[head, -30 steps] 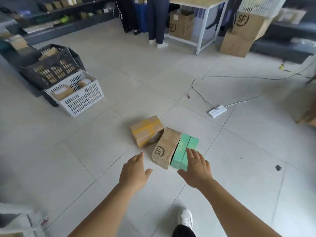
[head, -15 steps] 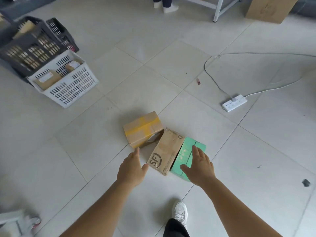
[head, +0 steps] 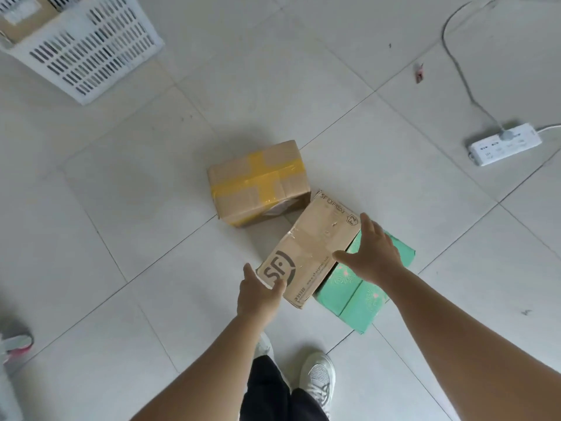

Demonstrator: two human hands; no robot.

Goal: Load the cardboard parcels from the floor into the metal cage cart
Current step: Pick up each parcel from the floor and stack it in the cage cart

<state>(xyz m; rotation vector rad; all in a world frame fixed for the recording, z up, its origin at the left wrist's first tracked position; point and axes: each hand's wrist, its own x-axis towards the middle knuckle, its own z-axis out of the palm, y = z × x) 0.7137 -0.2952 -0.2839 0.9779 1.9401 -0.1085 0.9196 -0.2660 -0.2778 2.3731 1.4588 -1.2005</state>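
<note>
Cardboard SF parcel (head: 306, 253) lay on the tiled floor (head: 136, 238), touching a green box (head: 358, 296), taped box (head: 258, 180) just beside. Left hand (head: 259, 296) spread at its near-left corner; right hand (head: 372, 253) spread over its right edge. Neither gripped.

white basket (head: 91, 53), power strip (head: 505, 144), cable (head: 461, 80)

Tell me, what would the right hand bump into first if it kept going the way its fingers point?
Probably the SF box. The right hand hangs open at that box's right edge, over the green box, fingers pointing away and down. Depth is unclear, so it may touch the green box first.
</note>
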